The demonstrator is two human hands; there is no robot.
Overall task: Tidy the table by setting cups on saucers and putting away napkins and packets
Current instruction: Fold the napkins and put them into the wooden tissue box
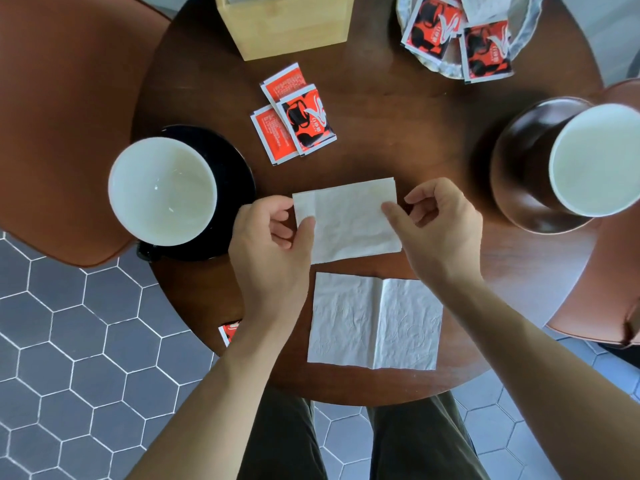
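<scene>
A folded white napkin (349, 220) is held just above the round wooden table (398, 133). My left hand (273, 244) pinches its left edge and my right hand (440, 230) pinches its right edge. A second napkin (374, 323) lies opened flat nearer to me. Three red packets (294, 116) lie loose beyond the held napkin. One more packet (230, 332) peeks out under my left forearm at the table's edge. A white-lined cup (162, 190) stands on a black saucer (235, 161) at the left. Another cup (588, 161) stands on a brown saucer (509, 202) at the right.
A light wooden box (287, 26) stands at the far middle of the table. A pale dish (526, 32) at the far right holds several red packets. Brown chairs (62, 116) flank the table on both sides. Grey hexagon floor tiles show below.
</scene>
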